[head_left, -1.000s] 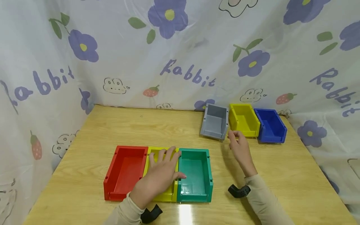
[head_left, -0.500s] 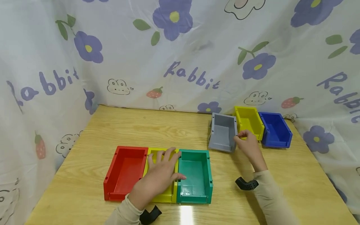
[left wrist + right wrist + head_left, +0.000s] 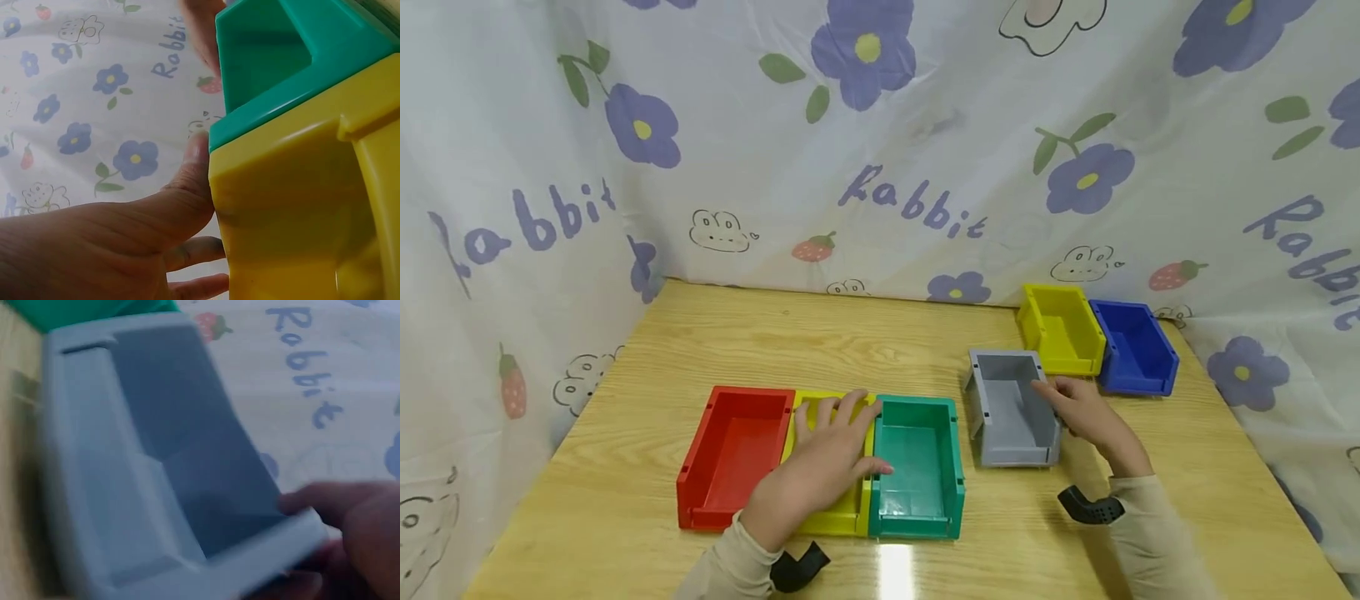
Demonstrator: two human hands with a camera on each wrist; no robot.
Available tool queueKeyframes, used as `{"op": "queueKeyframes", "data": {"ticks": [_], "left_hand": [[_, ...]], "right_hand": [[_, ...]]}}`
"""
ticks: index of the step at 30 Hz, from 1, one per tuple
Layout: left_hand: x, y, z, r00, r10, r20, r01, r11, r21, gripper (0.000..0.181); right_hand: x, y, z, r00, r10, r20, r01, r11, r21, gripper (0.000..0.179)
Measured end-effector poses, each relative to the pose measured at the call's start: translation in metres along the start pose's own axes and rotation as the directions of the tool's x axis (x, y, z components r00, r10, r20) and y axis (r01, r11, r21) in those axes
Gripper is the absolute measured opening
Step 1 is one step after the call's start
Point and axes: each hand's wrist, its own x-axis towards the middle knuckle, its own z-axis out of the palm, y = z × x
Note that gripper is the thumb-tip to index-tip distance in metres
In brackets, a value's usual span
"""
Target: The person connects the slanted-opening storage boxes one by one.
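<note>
My right hand (image 3: 1093,417) pinches the right side wall of a grey plastic storage bin (image 3: 1009,457), its index finger over the inside. In the right wrist view the grey bin (image 3: 100,462) is tilted and blurred, and the fingers grip its wall near one corner. My left hand (image 3: 816,458) lies spread across the middle yellow bin (image 3: 831,525), hiding much of it. That bin stands between a red bin (image 3: 745,458) and a green bin (image 3: 917,471). In the left wrist view the thumb touches where the green and yellow bins (image 3: 287,187) meet.
At the back right stand another yellow bin (image 3: 1063,333) and a blue bin (image 3: 1135,346), side by side near the printed curtain (image 3: 760,167). Wood-grain tabletop (image 3: 820,333) lies behind the front row. Black wrist devices (image 3: 1090,506) sit at both cuffs.
My right hand has taken hold of the grey bin and brought it from the back row toward the front, near the green bin's right side. My left hand has stayed in place.
</note>
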Motion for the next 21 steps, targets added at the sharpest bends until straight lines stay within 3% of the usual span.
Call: {"op": "queueKeyframes", "data": {"ticks": [3, 6, 10, 14, 16, 21], "left_hand": [[0.0, 0.0, 0.0, 1.0, 0.012, 0.016, -0.012, 1.0, 0.016, 0.078], [0.0, -0.001, -0.001, 1.0, 0.012, 0.021, -0.012, 0.999, 0.03, 0.078], [0.0, -0.001, -0.003, 1.0, 0.013, 0.024, -0.014, 0.999, 0.036, 0.078], [0.0, -0.001, -0.004, 1.0, 0.008, 0.025, -0.009, 0.999, 0.035, 0.079], [0.0, -0.001, -0.004, 1.0, 0.006, 0.025, -0.007, 0.999, 0.034, 0.079], [0.001, 0.0, -0.003, 1.0, 0.005, 0.023, -0.006, 0.999, 0.038, 0.079]], "right_hand": [[-0.006, 0.004, -0.008, 0.992, -0.016, 0.122, 0.001, 0.993, 0.121, 0.038], [-0.017, 0.001, -0.02, 0.975, -0.054, 0.218, 0.016, 0.985, 0.173, 0.039], [-0.034, -0.012, -0.03, 0.938, -0.125, 0.323, 0.075, 0.984, 0.164, 0.041], [-0.042, -0.026, -0.028, 0.9, -0.198, 0.389, 0.15, 0.977, 0.149, 0.039], [-0.043, -0.03, -0.025, 0.897, -0.207, 0.39, 0.162, 0.976, 0.147, 0.038], [-0.045, -0.034, -0.018, 0.918, -0.164, 0.36, 0.125, 0.984, 0.131, 0.039]]}}
